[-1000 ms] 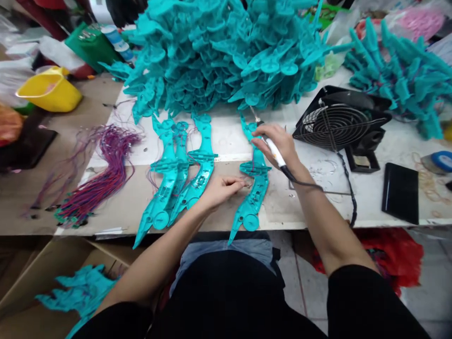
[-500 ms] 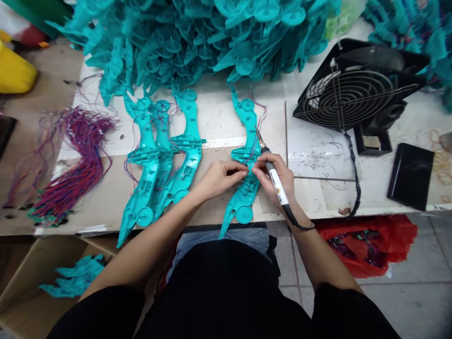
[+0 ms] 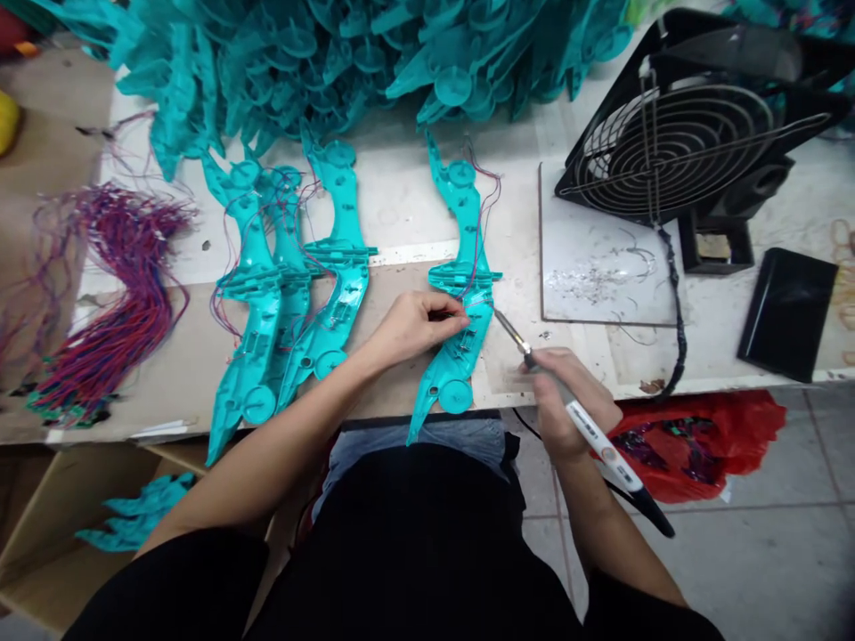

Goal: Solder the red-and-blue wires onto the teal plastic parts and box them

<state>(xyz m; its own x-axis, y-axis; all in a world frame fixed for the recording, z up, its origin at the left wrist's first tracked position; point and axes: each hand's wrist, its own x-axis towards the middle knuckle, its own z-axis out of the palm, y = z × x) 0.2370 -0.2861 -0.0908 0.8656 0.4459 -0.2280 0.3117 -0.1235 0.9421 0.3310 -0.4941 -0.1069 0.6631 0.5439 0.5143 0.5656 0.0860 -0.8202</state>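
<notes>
A teal plastic part (image 3: 466,214) lies on the table before me, with thin red and blue wires (image 3: 482,233) running along it. Over its middle, my left hand (image 3: 434,322) pinches a thin wire between thumb and fingertips. My right hand (image 3: 567,401) is closed around a white and black soldering iron (image 3: 594,434). The iron's metal tip points up and left, near the part's right edge by the wire; whether it touches is unclear. Left of my left hand, more teal parts (image 3: 344,209) lie side by side with wires on them.
A heap of teal parts (image 3: 321,62) fills the back. At right are a black fan (image 3: 674,151), a white tile (image 3: 588,276), a sponge holder (image 3: 718,249) and a black box (image 3: 788,313). Bundled wires (image 3: 126,303) lie left. Below are a carton (image 3: 60,525) and red bag (image 3: 741,445).
My right hand has moved right and down from the part, and the iron, earlier pointing up past the part, now has its tip near the wire. My left hand stays pinched over the part.
</notes>
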